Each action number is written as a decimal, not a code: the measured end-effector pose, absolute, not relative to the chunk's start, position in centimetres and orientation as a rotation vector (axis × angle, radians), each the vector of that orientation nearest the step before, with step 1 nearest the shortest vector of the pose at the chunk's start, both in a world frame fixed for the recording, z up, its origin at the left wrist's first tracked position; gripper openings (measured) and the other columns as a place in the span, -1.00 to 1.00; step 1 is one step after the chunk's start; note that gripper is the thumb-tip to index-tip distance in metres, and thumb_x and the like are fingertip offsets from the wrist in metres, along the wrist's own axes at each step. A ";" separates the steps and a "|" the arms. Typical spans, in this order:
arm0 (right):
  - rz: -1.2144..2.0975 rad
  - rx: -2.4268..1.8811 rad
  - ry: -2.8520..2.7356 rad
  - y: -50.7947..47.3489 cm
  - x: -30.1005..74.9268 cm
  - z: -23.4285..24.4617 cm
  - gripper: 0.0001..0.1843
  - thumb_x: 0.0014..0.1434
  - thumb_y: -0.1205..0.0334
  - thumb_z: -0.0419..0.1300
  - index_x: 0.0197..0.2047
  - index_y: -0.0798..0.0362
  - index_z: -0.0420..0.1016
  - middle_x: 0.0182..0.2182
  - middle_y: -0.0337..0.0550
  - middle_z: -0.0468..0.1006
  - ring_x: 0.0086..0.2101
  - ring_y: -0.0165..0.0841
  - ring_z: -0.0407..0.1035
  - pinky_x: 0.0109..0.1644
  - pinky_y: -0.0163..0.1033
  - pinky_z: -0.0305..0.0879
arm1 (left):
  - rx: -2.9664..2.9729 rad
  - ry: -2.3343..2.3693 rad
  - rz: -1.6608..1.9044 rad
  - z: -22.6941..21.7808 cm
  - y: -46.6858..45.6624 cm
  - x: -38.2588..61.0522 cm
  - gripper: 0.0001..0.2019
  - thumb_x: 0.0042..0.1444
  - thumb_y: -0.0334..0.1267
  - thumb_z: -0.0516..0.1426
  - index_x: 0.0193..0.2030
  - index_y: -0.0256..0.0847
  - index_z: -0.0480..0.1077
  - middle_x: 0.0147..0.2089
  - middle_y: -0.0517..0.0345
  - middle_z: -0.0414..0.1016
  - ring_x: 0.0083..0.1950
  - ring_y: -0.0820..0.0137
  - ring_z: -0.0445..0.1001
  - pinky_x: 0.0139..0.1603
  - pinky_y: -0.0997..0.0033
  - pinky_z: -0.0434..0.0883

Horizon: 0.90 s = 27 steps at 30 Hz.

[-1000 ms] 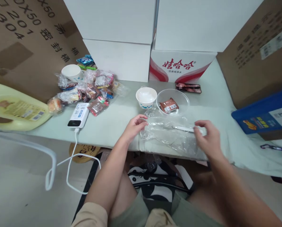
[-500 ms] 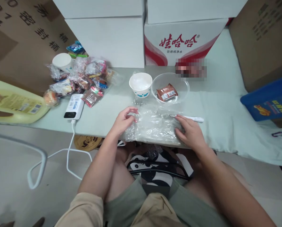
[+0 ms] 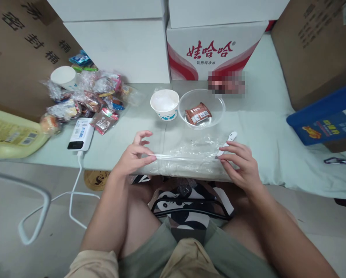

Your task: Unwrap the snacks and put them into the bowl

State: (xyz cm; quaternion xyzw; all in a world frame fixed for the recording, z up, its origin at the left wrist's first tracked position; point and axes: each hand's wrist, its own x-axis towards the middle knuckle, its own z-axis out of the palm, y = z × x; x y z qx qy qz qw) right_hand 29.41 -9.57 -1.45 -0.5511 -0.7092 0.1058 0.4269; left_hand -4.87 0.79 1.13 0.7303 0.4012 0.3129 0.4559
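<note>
A clear plastic sheet or bag (image 3: 184, 164) lies along the table's front edge, its upper edge drawn into a straight fold. My left hand (image 3: 135, 154) pinches the left end of that fold between thumb and finger, other fingers raised. At the opposite end, my right hand (image 3: 241, 164) closes thumb and fingers on a small white utility knife (image 3: 231, 137), its handle slanting up and away. The knife's tip meets the plastic; whether these fingers also grip the plastic is hidden. Beyond sit a clear plastic bowl (image 3: 221, 116) with a brown wrapped snack (image 3: 198, 113) and a paper cup (image 3: 165, 106).
Packaged snacks (image 3: 89, 96) are heaped at the left with another paper cup (image 3: 64, 77). A white power bank (image 3: 80, 134) with a cable is near the edge, by a yellow jug (image 3: 13, 133). White boxes (image 3: 115, 50) stand behind; a blue package (image 3: 323, 119) is right.
My left hand has gone from resting at the plastic to pinching its edge, which is now drawn straight. My right hand has lifted slightly, and the knife has turned from flat sideways to slanting upward.
</note>
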 end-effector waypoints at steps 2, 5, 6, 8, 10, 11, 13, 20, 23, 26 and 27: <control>0.503 -1.427 -1.633 -10.0 29.3 -1.5 -0.84 0.30 0.16 0.13 -0.28 -0.09 0.52 -0.41 -0.19 0.62 -0.31 -0.25 0.54 -0.17 -0.10 0.43 | 1.653 0.815 0.621 1.4 0.6 -4.6 -0.71 -0.01 0.02 0.34 -0.45 -0.18 0.57 0.08 -0.07 0.41 0.20 0.13 0.37 0.23 0.12 0.31; 0.793 -1.505 -1.355 -10.1 29.2 -2.2 -0.82 0.27 0.06 0.16 -0.13 -0.07 0.46 -0.53 -0.29 0.52 -0.53 -0.37 0.41 -0.42 -0.25 0.35 | 1.438 0.800 0.461 1.0 0.6 -3.1 -0.77 -0.01 -0.10 0.36 -0.34 -0.21 0.53 -0.18 -0.02 0.54 -0.07 0.26 0.52 0.03 0.23 0.41; 0.871 -1.489 -1.286 -10.0 29.2 -2.4 -0.72 0.21 0.03 0.23 -0.04 -0.07 0.42 -0.48 -0.28 0.54 -0.51 -0.38 0.41 -0.42 -0.26 0.35 | 1.361 0.857 0.491 0.7 0.8 -2.5 -0.78 -0.02 -0.13 0.35 -0.35 -0.22 0.50 -0.26 0.04 0.55 -0.17 0.32 0.52 -0.06 0.31 0.42; 1.031 -1.439 -1.198 -9.6 29.3 -2.7 -0.40 0.05 0.02 0.37 0.12 -0.10 0.32 -0.32 -0.23 0.60 -0.43 -0.38 0.45 -0.36 -0.26 0.39 | 1.201 0.990 0.634 0.1 1.2 -1.5 -0.78 -0.01 -0.15 0.33 -0.34 -0.22 0.44 -0.35 0.16 0.51 -0.31 0.42 0.48 -0.23 0.43 0.40; 1.155 -1.444 -1.164 -9.3 29.6 -2.8 -0.29 -0.04 0.02 0.44 0.15 -0.09 0.31 -0.24 -0.19 0.61 -0.37 -0.36 0.46 -0.30 -0.24 0.42 | 1.030 1.088 0.766 -0.2 1.8 -1.0 -0.77 -0.03 -0.17 0.30 -0.31 -0.21 0.40 -0.36 0.22 0.48 -0.34 0.44 0.48 -0.31 0.48 0.39; 1.183 -1.477 -1.163 -9.2 29.7 -2.8 -0.36 -0.04 0.01 0.44 0.08 -0.07 0.37 -0.27 -0.19 0.60 -0.37 -0.35 0.46 -0.29 -0.23 0.42 | 0.960 1.112 0.799 -0.3 2.0 -0.9 -0.76 -0.05 -0.18 0.30 -0.31 -0.21 0.38 -0.36 0.23 0.47 -0.33 0.44 0.49 -0.33 0.49 0.40; 1.157 -1.542 -1.164 -9.1 29.8 -2.9 -0.58 0.01 -0.04 0.41 -0.15 -0.02 0.46 -0.36 -0.20 0.58 -0.36 -0.34 0.46 -0.28 -0.23 0.40 | 0.867 1.119 0.809 -0.4 2.4 -1.0 -0.72 -0.10 -0.21 0.32 -0.29 -0.20 0.35 -0.33 0.25 0.44 -0.31 0.43 0.52 -0.31 0.47 0.45; 1.150 -1.468 -0.945 -9.2 28.4 -2.4 -0.57 0.12 -0.18 0.29 -0.16 -0.09 0.29 -0.48 -0.34 0.55 -0.63 -0.46 0.35 -0.54 -0.34 0.28 | 1.123 1.160 0.797 -1.6 1.9 -0.5 -0.66 0.02 -0.11 0.28 -0.11 -0.12 0.31 -0.26 0.29 0.35 -0.42 0.52 0.47 -0.48 0.52 0.43; 1.343 -1.408 -0.908 -9.9 29.0 -1.6 -0.33 0.02 -0.18 0.38 0.08 -0.11 0.25 -0.52 -0.39 0.54 -0.74 -0.49 0.24 -0.67 -0.38 0.11 | 1.175 1.205 0.849 -1.6 1.7 -0.2 -0.68 0.08 -0.09 0.25 -0.09 -0.09 0.28 -0.30 0.32 0.36 -0.57 0.59 0.35 -0.65 0.61 0.23; 1.878 -1.160 -1.008 -10.4 31.0 -1.1 0.08 -0.22 -0.36 0.43 0.27 -0.06 0.21 -0.44 -0.18 0.64 -0.58 -0.28 0.50 -0.56 -0.27 0.33 | 1.061 1.154 0.878 -0.6 1.7 -0.6 -0.64 0.09 -0.11 0.25 -0.03 -0.04 0.25 -0.31 0.35 0.43 -0.68 0.66 0.17 -0.72 0.61 0.01; 1.986 -1.081 -1.020 -10.3 31.6 -1.1 0.10 -0.25 -0.45 0.39 0.26 -0.03 0.27 -0.38 -0.07 0.66 -0.48 -0.19 0.57 -0.46 -0.19 0.42 | 1.034 1.132 0.849 -0.2 1.7 -0.8 -0.64 0.09 -0.12 0.25 -0.01 -0.03 0.26 -0.32 0.35 0.44 -0.70 0.67 0.11 -0.72 0.60 -0.03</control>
